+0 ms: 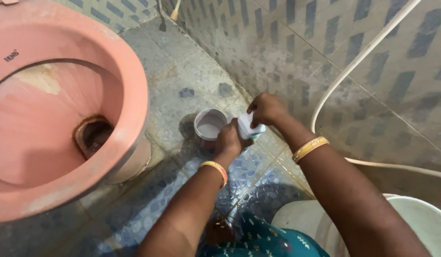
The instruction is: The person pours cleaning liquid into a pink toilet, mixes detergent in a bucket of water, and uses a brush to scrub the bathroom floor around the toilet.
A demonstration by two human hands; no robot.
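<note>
Both hands, left hand and right hand, close around a small white bottle tilted just beside the open cup on the floor (wet tiles), so a slip could spill it

The floor is made of tiles with little round pebble shapes in grey and blue. It looks wet and a bit dirty. A big pink toilet bowl stands on it at the left. A small round cup sits on the tiles near the wall, with some pale stuff inside. A white bucket shows at the bottom right corner. A thin white hose lies along the floor by the wall.
</note>
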